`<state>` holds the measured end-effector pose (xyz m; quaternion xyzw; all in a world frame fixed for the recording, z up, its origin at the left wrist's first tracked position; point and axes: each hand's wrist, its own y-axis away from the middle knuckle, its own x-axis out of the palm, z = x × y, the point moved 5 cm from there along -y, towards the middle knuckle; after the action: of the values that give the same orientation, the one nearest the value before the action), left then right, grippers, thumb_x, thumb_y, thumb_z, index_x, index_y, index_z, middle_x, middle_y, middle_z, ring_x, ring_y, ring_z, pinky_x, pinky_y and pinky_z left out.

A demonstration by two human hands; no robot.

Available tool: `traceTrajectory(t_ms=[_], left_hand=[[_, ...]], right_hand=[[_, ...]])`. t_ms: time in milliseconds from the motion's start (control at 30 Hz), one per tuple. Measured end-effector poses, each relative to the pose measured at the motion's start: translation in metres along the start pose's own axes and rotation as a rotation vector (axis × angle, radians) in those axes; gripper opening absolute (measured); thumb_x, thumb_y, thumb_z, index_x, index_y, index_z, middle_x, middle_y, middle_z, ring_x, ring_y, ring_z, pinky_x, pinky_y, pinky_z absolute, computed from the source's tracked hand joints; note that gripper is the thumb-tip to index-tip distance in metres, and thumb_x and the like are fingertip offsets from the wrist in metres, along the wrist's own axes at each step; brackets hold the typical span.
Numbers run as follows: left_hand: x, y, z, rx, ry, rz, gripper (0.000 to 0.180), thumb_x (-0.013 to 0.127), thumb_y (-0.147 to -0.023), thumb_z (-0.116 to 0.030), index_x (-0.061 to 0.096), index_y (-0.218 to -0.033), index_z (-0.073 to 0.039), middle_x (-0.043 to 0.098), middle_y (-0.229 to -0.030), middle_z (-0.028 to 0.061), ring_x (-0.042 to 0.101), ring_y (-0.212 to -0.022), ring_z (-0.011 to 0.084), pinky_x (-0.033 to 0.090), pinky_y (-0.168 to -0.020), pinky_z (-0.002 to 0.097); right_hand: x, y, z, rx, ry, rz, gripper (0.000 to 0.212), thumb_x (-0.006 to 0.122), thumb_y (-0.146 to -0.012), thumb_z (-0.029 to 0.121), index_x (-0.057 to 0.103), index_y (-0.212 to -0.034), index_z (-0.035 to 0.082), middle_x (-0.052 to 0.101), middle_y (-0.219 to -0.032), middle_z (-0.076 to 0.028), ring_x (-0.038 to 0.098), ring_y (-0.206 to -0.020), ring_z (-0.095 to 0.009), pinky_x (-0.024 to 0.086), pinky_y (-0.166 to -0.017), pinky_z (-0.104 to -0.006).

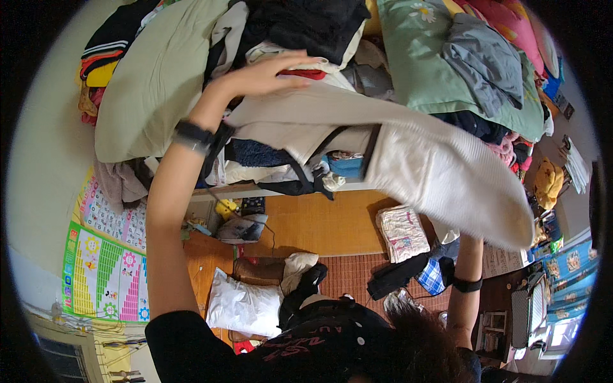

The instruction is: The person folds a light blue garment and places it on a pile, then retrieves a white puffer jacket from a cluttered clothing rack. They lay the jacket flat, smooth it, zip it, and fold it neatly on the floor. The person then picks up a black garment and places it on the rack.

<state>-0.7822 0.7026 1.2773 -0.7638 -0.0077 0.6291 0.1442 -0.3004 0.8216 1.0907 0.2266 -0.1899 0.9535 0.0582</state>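
even, moderate daylight — brightest at the lower-right window [564,336]; left hand [262,75] slightly motion-blurred, straight lines bowed — corners black.

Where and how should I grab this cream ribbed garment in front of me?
Probably by the broad, drooping end of the cream ribbed garment, coming from the right and underneath: nothing lies over that end, and the right forearm rises there, though the cloth hides its hand. The dark edging looks like a poorer grip, since it's narrow and borders a gap.
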Motion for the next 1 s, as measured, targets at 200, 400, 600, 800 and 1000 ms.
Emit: traceTrajectory(t_ms=[200,400,600,800,1000], left_hand=[[-0.003,0.069,-0.113,0.187,-0.253,-0.236,0.111,0.088,-0.069,-0.063,0.044,-0.161,-0.019,0.05,-0.16,0.0133,0.049,-0.146,0.035,0.034,-0.125,0.0464],[0.019,0.039,-0.125,-0.181,-0.315,-0.434,0.035,0.085,-0.08,-0.022,0.078,-0.113,-0.012,0.077,-0.09,0.0149,0.076,-0.081,0.0354,0.059,-0.07,0.0437],[0.066,0.037,-0.17,0.06,-0.146,-0.408,0.032,0.081,-0.085,-0.024,0.076,-0.115,-0.014,0.077,-0.098,0.0135,0.076,-0.085,0.0345,0.059,-0.072,0.0421],[0.132,0.014,-0.162,0.02,-0.094,-0.176,0.032,0.079,-0.087,-0.031,0.076,-0.115,-0.017,0.078,-0.094,0.0112,0.077,-0.083,0.0307,0.06,-0.069,0.0425],[0.227,0.038,-0.145,0.004,-0.043,0.026,0.04,0.082,-0.085,-0.035,0.075,-0.121,-0.019,0.076,-0.086,0.0152,0.076,-0.079,0.033,0.06,-0.069,0.0443]], right_hand=[[0.052,-0.035,0.038,0.488,-0.327,0.324,0.045,0.069,-0.097,0.025,0.063,-0.135,0.002,0.073,-0.121,-0.013,0.073,-0.106,-0.027,0.06,-0.097,-0.0396],[0.027,-0.054,0.043,0.556,-0.297,0.356,0.045,0.07,-0.097,0.025,0.065,-0.135,0.002,0.074,-0.123,-0.014,0.075,-0.104,-0.027,0.061,-0.093,-0.0397],[-0.083,-0.043,0.035,0.702,-0.259,0.244,0.05,0.068,-0.096,0.03,0.064,-0.135,0.0,0.074,-0.123,-0.017,0.075,-0.107,-0.03,0.061,-0.094,-0.0429],[-0.154,-0.009,0.006,0.664,-0.095,0.105,0.056,0.069,-0.094,0.034,0.057,-0.139,0.005,0.068,-0.124,-0.014,0.07,-0.109,-0.029,0.059,-0.092,-0.0421],[-0.204,0.039,-0.021,0.66,-0.061,0.173,0.054,0.07,-0.092,0.03,0.059,-0.138,0.003,0.067,-0.127,-0.014,0.069,-0.11,-0.027,0.058,-0.093,-0.0408]])
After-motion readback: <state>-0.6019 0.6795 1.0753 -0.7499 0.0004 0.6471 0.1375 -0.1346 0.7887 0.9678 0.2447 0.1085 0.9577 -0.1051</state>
